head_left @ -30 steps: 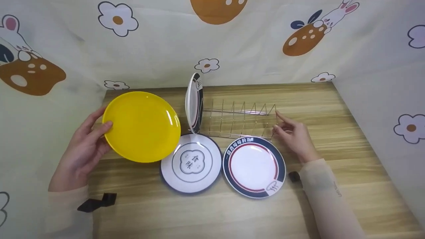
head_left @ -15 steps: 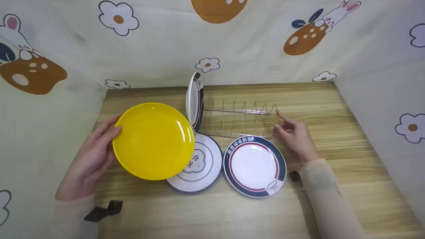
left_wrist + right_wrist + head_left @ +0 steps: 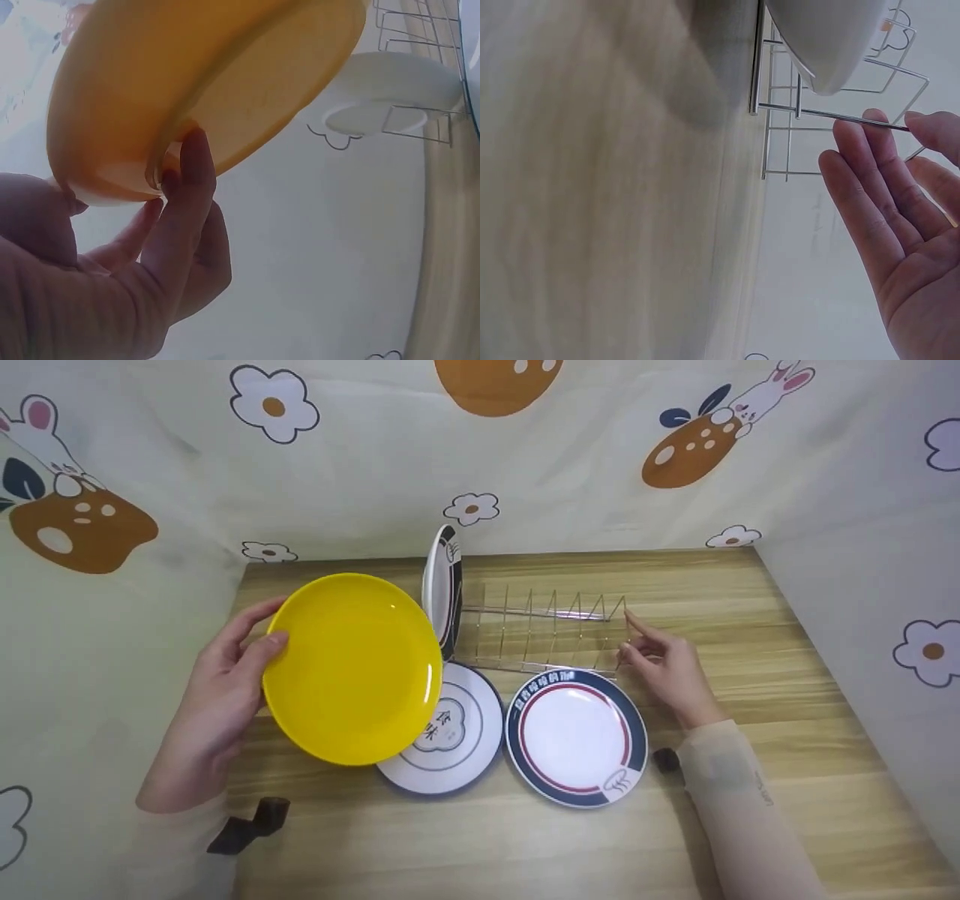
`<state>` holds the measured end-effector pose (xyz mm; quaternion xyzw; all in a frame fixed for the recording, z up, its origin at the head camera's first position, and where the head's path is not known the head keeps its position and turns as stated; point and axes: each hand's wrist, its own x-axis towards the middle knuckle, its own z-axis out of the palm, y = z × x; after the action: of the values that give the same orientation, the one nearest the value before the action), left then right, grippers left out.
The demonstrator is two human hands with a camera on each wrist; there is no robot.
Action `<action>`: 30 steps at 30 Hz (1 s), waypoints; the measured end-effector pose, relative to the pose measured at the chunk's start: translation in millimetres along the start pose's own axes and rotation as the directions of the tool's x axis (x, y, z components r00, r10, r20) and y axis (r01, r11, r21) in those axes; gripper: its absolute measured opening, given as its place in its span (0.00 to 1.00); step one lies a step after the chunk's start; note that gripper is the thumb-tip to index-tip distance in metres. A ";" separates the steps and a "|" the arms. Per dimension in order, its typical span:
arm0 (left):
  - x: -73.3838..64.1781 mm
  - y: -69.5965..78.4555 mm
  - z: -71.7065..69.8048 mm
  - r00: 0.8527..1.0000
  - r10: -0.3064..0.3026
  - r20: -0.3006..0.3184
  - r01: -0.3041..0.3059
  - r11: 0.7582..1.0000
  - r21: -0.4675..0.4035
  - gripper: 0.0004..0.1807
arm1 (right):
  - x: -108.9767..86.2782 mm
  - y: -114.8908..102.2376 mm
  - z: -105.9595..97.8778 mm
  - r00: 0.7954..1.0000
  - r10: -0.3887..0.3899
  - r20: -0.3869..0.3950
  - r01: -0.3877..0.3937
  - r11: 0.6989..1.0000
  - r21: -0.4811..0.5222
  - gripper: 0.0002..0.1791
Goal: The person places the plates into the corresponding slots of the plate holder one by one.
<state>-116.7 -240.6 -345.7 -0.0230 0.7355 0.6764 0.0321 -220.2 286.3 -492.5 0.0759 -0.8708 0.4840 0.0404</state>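
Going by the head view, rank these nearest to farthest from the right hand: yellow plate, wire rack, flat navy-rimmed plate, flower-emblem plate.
1. Wire rack: right end in the right hand.
2. Flat navy-rimmed plate: in front, toward the camera.
3. Flower-emblem plate: left of that, partly hidden.
4. Yellow plate: farthest left, held by the left hand.

1. At eight o'clock, I saw the left hand [image 3: 120, 281] gripping a yellow-orange plate [image 3: 202, 90], which hung tilted toward eleven, underside showing.
2. The thumb [image 3: 37, 210] lay at its rim, while one fingertip [image 3: 197, 154] touched the raised base.
3. Near two o'clock sat a white plate [image 3: 397, 86], with wires of a metal rack [image 3: 417, 137] between one and three.
4. A wooden tabletop [image 3: 450, 262] strip ran down past four, beside pale cloth [image 3: 322, 247] bearing flower outlines.
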 end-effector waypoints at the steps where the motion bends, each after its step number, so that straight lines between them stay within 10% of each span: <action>1: -0.7 2.0 2.8 1.000 0.024 -0.003 -0.024 1.000 0.016 0.27 | -0.2 -0.6 0.2 1.000 0.005 0.003 -0.005 1.000 -0.002 0.32; 13: 18.6 25.7 56.6 0.974 0.227 -0.023 -0.221 0.961 0.165 0.21 | -0.9 -2.2 0.2 1.000 0.010 -0.003 -0.010 1.000 -0.004 0.32; 30: 57.3 36.2 93.3 0.987 0.156 0.033 -0.158 0.938 0.307 0.22 | 0.1 0.9 -0.5 1.000 -0.020 0.002 0.020 1.000 0.004 0.32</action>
<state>-175.2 -144.1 -322.0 0.0438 0.8315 0.5536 -0.0158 -220.4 287.2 -492.9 0.0853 -0.8690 0.4853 0.0442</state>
